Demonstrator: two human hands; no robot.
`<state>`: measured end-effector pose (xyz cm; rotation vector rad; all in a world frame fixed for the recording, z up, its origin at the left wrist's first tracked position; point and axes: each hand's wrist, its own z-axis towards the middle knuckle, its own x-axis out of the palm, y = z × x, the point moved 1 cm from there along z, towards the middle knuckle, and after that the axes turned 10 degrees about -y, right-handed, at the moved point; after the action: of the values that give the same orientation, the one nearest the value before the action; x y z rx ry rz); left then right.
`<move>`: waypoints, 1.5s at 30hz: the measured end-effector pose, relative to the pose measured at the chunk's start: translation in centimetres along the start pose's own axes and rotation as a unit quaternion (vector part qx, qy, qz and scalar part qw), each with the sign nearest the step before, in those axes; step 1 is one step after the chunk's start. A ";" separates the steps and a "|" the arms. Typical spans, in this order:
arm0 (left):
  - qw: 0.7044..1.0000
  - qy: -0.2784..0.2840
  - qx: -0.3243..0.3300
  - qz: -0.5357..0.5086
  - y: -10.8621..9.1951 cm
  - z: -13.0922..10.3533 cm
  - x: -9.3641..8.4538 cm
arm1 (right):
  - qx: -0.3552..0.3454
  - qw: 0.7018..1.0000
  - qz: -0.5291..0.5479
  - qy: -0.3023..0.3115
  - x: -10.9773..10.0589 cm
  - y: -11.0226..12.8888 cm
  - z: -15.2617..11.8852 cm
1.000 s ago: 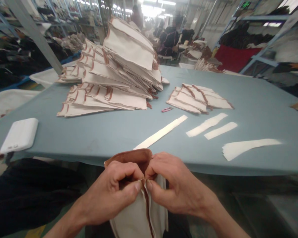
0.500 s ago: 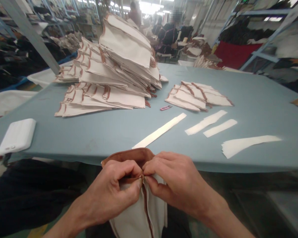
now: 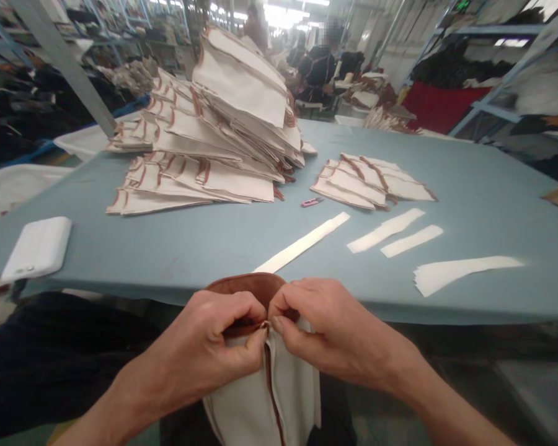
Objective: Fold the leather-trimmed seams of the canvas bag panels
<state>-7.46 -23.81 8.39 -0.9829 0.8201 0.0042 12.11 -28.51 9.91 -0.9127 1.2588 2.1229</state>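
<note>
A cream fabric piece with a brown lining [image 3: 242,404] hangs over my lap in front of the table edge. Its open top rim curves behind my fingers, and a brown-edged seam runs down its front. My left hand [image 3: 223,337] pinches the rim just left of that seam, thumb in front. On the other side of the seam, my right hand [image 3: 323,325] pinches the same rim, its thumb and fingertip almost touching those of the left. The fingers hide the exact spot where the seam meets the rim.
On the blue-green table [image 3: 167,248] stands a tall stack of similar cream pieces [image 3: 242,80], with a smaller pile [image 3: 367,176] to its right. Pink thread snips [image 3: 311,202], pale strips [image 3: 302,241] and a white box-like object [image 3: 38,248] lie nearer. People are in the background.
Both hands keep their pinch at the seam. My right fingers have shifted slightly at the rim, and the fabric piece has tilted a little. The view has moved slightly.
</note>
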 end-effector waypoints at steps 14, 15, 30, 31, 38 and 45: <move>1.000 0.002 0.018 -0.008 0.6 0.2 0.7 | 0.086 0.996 0.036 -0.004 1.1 0.4 -0.7; 1.000 0.003 0.019 -0.012 0.7 0.1 0.6 | 0.084 0.996 0.036 -0.003 1.4 0.5 -0.6; 0.997 0.060 0.009 -0.039 1.3 -0.3 -1.0 | 0.068 0.991 0.115 -0.020 3.1 0.0 0.0; 0.998 0.059 0.008 -0.036 1.3 -0.3 -1.0 | 0.069 0.992 0.105 -0.025 3.2 0.0 0.0; 0.998 0.047 0.032 0.027 1.2 -0.4 -1.2 | 0.055 0.998 -0.002 -0.036 3.3 0.3 -0.1; 0.993 0.053 0.100 0.020 0.9 0.1 -1.0 | 0.102 0.994 0.044 -0.016 3.2 0.2 -0.1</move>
<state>-8.39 -22.88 8.40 -0.7819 0.9187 -0.0946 9.94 -28.42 7.55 -0.7459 1.4937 2.0200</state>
